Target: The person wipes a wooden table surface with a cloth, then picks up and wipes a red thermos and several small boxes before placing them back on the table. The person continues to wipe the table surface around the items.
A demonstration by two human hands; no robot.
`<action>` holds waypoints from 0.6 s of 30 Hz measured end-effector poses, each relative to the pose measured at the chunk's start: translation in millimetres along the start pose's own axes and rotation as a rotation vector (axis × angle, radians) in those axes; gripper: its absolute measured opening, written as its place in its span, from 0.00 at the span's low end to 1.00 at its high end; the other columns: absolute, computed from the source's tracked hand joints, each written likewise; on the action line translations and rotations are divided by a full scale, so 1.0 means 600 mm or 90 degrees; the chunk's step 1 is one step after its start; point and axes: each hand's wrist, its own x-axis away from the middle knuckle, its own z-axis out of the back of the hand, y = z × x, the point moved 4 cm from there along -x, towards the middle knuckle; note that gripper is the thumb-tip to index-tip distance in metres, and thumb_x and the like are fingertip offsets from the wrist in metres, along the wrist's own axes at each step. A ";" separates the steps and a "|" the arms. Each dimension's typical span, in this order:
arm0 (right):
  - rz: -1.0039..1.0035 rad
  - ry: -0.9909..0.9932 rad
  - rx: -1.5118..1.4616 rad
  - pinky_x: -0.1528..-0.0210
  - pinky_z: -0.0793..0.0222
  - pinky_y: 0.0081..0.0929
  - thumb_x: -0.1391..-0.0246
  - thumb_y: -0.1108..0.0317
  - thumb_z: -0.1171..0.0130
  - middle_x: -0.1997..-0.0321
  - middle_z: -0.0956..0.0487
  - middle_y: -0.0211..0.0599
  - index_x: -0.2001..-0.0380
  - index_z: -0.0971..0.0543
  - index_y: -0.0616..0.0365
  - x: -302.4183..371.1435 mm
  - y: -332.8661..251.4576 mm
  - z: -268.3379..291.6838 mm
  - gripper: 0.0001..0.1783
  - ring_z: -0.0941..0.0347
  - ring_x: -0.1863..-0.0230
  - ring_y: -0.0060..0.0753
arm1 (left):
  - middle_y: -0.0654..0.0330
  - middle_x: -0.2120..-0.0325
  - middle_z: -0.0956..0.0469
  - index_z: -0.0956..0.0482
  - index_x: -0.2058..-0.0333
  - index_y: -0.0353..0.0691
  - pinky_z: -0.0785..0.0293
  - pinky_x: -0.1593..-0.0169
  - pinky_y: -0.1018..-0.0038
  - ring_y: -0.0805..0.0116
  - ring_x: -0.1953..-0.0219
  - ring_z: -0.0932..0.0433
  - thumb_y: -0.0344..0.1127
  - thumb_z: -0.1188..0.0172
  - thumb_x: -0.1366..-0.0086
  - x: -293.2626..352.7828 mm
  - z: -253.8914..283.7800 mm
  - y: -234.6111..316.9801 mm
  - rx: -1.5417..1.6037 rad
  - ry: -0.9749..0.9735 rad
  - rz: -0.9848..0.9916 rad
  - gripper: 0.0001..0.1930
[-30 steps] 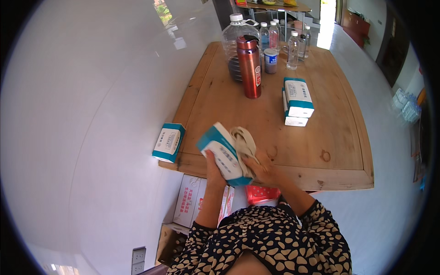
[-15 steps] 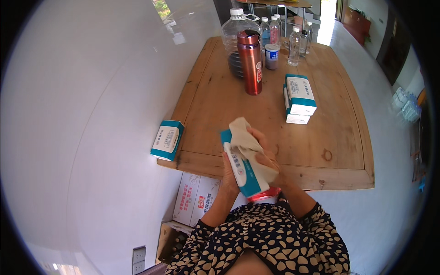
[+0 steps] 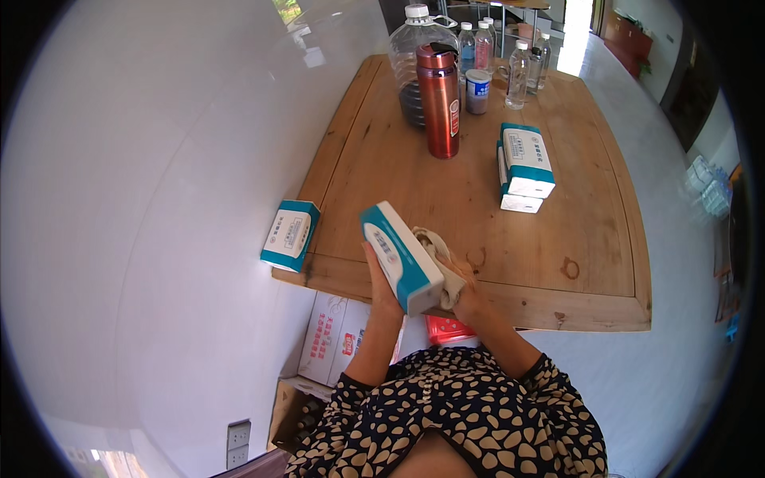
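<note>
head view. counts: four teal-and-white cartons, one being the held carton [image 3: 402, 259] at frame centre, one lone carton [image 3: 291, 235] at centre left on the table's edge, two in a stack [image 3: 526, 163] right of centre. one red flask [image 3: 441, 103], one large clear jug [image 3: 406, 60], one small tin [image 3: 477, 92], all upper centre on the wooden table [image 3: 382, 175]. several clear bottles [image 3: 518, 80] beside them; overlap prevents a sure count. one beige cloth [image 3: 451, 287].

held carton: rectangular, tilted, far end toward upper left, near end lower right; white printed panel with curved edge on teal, plain white end.

left hand [image 3: 381, 279]: fingers wrapped on the carton's left side. right hand [image 3: 470, 299]: fingers curled round the bunched cloth, at the carton's right side.

versus half a second ago: cloth then draped over the carton's upper face; now off it, to the right. lone carton and stack keep their spots on the table.
</note>
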 end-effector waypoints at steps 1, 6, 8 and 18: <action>0.003 0.003 0.005 0.53 0.35 0.18 0.35 0.55 0.57 0.57 0.26 0.35 0.47 0.31 0.63 0.009 0.001 0.000 0.23 0.29 0.58 0.22 | 0.59 0.51 0.25 0.30 0.47 0.49 0.25 0.48 0.63 0.61 0.52 0.24 0.70 0.61 0.37 -0.003 0.000 0.009 0.017 0.025 -0.013 0.34; 0.133 0.108 0.122 0.42 0.42 0.25 0.37 0.61 0.55 0.48 0.32 0.43 0.43 0.36 0.66 0.058 -0.028 -0.030 0.24 0.36 0.47 0.31 | 0.61 0.54 0.23 0.26 0.52 0.49 0.25 0.49 0.63 0.62 0.53 0.24 0.68 0.53 0.38 -0.006 -0.027 0.020 0.090 0.159 -0.056 0.30; 0.276 0.134 0.221 0.38 0.46 0.34 0.43 0.66 0.49 0.39 0.39 0.51 0.43 0.36 0.69 0.055 -0.047 -0.025 0.27 0.41 0.40 0.45 | 0.61 0.53 0.23 0.28 0.50 0.48 0.25 0.48 0.64 0.63 0.52 0.24 0.66 0.52 0.37 0.003 -0.046 0.010 0.092 0.173 -0.047 0.29; 0.664 0.130 0.826 0.38 0.42 0.47 0.51 0.71 0.44 0.38 0.39 0.57 0.50 0.28 0.72 0.075 -0.029 -0.056 0.24 0.43 0.38 0.60 | 0.58 0.51 0.25 0.31 0.46 0.44 0.25 0.48 0.65 0.61 0.51 0.25 0.68 0.58 0.37 0.014 -0.056 -0.016 0.075 0.053 -0.011 0.35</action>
